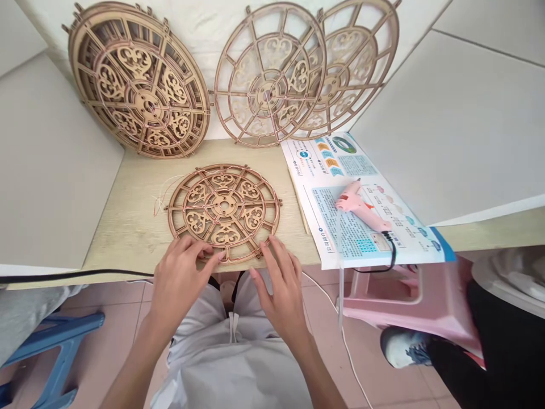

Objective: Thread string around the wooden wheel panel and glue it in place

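While spread, left hand (176,284), right hand (276,295) on near rim of wooden fretwork disc (223,213)

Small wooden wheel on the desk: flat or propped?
Flat: the wooden wheel lies on the desk, unlike the larger wheel leaning behind it.

From my remote feed: booth setup, white panel partition (51,159) angled in on the left, another white panel (451,113) on the right, white back wall (200,25) behind. Light wood-grain desk (123,238) runs between them. Below it I get pinkish-tan floor tiles (114,318), with a thin white cable (340,329) trailing across. Blue plastic stool (59,341) at lower left, pink plastic stool (409,307) at right. Beside that, someone's leg in black trousers (502,346) and a grey sneaker (404,346). Light looks even and soft, no window in my view.
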Action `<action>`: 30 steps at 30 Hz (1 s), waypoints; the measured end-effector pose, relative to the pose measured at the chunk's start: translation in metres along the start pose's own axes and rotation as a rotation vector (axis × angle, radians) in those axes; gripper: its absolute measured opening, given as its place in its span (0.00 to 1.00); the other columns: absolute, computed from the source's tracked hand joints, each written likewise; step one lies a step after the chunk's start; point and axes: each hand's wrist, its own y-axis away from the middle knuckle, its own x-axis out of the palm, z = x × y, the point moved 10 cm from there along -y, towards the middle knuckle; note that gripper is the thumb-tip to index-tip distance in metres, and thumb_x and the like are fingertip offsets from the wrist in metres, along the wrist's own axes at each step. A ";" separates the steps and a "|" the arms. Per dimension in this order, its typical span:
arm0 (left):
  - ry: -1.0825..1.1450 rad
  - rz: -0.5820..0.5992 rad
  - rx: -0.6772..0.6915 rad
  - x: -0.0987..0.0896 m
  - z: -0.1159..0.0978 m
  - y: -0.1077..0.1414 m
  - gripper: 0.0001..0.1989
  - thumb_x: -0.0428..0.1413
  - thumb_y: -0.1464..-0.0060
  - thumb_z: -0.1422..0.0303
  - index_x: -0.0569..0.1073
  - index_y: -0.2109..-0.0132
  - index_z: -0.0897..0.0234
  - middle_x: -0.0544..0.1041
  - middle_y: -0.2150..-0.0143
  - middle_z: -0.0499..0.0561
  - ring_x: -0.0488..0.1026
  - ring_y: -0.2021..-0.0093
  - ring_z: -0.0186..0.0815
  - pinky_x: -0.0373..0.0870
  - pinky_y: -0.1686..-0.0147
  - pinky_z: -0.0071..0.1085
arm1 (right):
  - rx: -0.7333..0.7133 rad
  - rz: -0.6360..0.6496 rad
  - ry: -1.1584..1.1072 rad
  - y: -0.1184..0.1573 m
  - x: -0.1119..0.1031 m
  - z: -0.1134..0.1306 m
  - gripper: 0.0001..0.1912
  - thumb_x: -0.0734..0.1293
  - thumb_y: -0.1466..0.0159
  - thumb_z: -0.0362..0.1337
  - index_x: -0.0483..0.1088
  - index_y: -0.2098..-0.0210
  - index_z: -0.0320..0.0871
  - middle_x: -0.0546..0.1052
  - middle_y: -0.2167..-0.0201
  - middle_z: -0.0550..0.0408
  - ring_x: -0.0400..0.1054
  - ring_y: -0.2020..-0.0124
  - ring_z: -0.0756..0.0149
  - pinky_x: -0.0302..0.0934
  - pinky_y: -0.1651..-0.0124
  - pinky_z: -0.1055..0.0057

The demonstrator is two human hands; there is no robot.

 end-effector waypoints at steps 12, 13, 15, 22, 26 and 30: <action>0.584 -0.137 -0.081 -0.024 0.001 0.013 0.12 0.59 0.37 0.62 0.76 0.68 0.61 0.71 0.71 0.47 0.68 0.69 0.32 0.65 0.67 0.30 | 0.022 0.011 0.054 -0.001 0.001 0.003 0.33 0.63 0.28 0.36 0.50 0.27 0.43 0.61 0.30 0.39 0.54 0.28 0.53 0.51 0.30 0.52; 0.595 -0.143 -0.070 -0.028 0.000 0.015 0.11 0.59 0.37 0.63 0.76 0.68 0.61 0.71 0.70 0.47 0.69 0.69 0.32 0.66 0.67 0.30 | 0.019 0.010 0.051 -0.001 0.001 0.003 0.33 0.63 0.28 0.36 0.50 0.27 0.42 0.61 0.30 0.39 0.54 0.27 0.53 0.50 0.30 0.52; 0.529 -0.138 -0.025 -0.032 -0.003 0.015 0.07 0.60 0.38 0.65 0.78 0.65 0.60 0.74 0.68 0.48 0.71 0.66 0.33 0.67 0.65 0.30 | 0.011 0.008 0.047 -0.001 0.002 0.003 0.34 0.63 0.28 0.36 0.50 0.26 0.42 0.62 0.30 0.39 0.53 0.27 0.54 0.50 0.30 0.53; 0.446 -0.045 0.101 -0.017 -0.017 0.008 0.04 0.59 0.36 0.67 0.79 0.57 0.59 0.78 0.59 0.50 0.75 0.56 0.35 0.71 0.54 0.32 | 0.011 -0.016 0.037 -0.001 -0.001 0.003 0.33 0.64 0.28 0.36 0.51 0.27 0.42 0.64 0.32 0.39 0.56 0.28 0.55 0.51 0.30 0.54; 0.563 -0.003 0.153 -0.024 -0.026 0.013 0.03 0.59 0.36 0.69 0.77 0.59 0.59 0.79 0.47 0.51 0.75 0.44 0.38 0.71 0.42 0.37 | 0.016 -0.035 0.050 -0.002 -0.004 0.003 0.34 0.63 0.28 0.36 0.49 0.26 0.43 0.65 0.32 0.40 0.58 0.29 0.54 0.52 0.31 0.55; 0.786 0.070 0.075 -0.029 -0.026 0.022 0.02 0.57 0.35 0.70 0.75 0.58 0.60 0.83 0.56 0.50 0.82 0.56 0.35 0.80 0.56 0.30 | 0.017 -0.040 0.040 -0.002 -0.004 0.002 0.34 0.63 0.27 0.37 0.48 0.26 0.44 0.66 0.32 0.40 0.58 0.30 0.54 0.53 0.31 0.54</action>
